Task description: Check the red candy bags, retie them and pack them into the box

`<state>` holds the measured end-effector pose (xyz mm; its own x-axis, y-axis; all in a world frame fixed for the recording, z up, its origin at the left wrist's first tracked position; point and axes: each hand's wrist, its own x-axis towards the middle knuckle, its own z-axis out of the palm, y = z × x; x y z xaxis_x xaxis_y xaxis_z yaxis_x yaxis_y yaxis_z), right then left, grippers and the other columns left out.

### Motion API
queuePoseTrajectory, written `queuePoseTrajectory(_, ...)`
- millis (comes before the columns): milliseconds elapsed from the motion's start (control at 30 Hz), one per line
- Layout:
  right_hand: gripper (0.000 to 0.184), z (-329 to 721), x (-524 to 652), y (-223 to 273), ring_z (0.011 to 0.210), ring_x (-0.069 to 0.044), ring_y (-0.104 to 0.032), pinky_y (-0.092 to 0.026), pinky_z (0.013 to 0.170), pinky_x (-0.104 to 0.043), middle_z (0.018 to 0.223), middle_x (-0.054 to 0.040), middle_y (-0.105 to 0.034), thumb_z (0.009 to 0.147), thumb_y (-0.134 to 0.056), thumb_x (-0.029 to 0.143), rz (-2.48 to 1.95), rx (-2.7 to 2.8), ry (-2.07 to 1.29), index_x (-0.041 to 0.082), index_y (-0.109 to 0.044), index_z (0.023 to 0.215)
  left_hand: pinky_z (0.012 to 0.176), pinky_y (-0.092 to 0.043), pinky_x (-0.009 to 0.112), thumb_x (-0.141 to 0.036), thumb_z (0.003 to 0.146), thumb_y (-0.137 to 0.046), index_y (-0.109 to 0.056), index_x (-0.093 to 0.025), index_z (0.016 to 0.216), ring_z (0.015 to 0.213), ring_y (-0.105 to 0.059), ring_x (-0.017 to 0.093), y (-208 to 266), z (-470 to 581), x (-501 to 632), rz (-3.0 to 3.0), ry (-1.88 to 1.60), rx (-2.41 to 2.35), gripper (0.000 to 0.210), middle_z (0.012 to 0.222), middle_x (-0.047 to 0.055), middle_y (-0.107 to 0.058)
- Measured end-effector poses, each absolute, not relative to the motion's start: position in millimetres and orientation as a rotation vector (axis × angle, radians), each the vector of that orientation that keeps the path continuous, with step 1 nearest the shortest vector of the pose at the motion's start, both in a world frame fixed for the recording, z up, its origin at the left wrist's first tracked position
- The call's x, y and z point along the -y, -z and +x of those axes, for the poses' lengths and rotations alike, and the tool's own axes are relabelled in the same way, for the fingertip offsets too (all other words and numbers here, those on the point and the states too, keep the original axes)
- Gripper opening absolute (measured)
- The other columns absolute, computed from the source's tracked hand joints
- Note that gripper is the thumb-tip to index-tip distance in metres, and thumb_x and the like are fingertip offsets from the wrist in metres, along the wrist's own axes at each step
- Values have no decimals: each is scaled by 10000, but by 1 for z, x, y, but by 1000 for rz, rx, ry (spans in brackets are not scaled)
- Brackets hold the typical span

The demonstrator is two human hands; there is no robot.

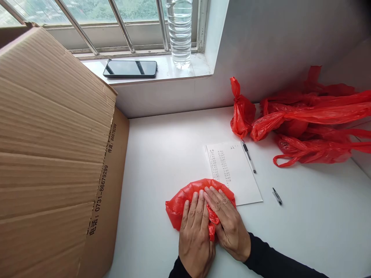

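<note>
Both hands' flat open fingers (199, 200) pressing red bag (179, 202), contents hidden, cardboard box (52, 154) beside

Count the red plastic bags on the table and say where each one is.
At least 3: one red bag pressed flat under both hands; one knotted bag standing by the wall; a tangled heap of red bags at right, whose exact number cannot be told.

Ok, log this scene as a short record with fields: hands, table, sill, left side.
hands: left hand and right hand press flat on a red bag
table: white table with paper, pen, pen cap, pile of red bags
sill: phone, water bottle
left side: cardboard box
</note>
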<state>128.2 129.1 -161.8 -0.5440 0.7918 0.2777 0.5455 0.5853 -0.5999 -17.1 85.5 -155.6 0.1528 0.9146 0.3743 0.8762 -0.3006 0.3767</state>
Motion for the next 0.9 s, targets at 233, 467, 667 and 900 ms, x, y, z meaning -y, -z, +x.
queuePoseTrajectory(233,591,128,-129,162,1512,-297,-325,-386,1200,-555,1626,-89,-376,1027,-323,284,-1050,2280,-616,163,-263,1602,1256,-200,449,-149,964,-410,-470,-53,1485,1483,-388,271,157,-17,-84,2311,-848,-1818,533,1532,140,-520)
queuePoseTrajectory(467,587,126,-129,161,1506,-297,-339,-400,1192,-557,1612,-79,-404,1031,-322,292,-1034,2251,-621,186,-265,1605,1262,-173,417,-136,965,-428,-447,-83,1501,1496,-365,240,153,-15,-83,2285,-848,-1830,539,1557,110,-496)
queuePoseTrajectory(667,519,140,-120,167,1477,-298,-396,-437,1165,-551,1585,-49,-451,1048,-355,319,-990,2131,-817,265,-362,1564,1215,-296,395,-146,940,-450,-497,-104,1463,1450,-430,230,134,-20,-78,2324,-892,-1871,527,1511,81,-552)
queuePoseTrajectory(900,404,168,-125,149,1388,-381,-488,-386,1156,-639,1437,-71,-607,1004,-419,459,-1294,1479,-1169,309,-625,1318,880,-563,402,-143,834,-572,-697,-198,910,692,-643,192,126,-19,-83,2342,-1149,-2098,156,732,18,-666)
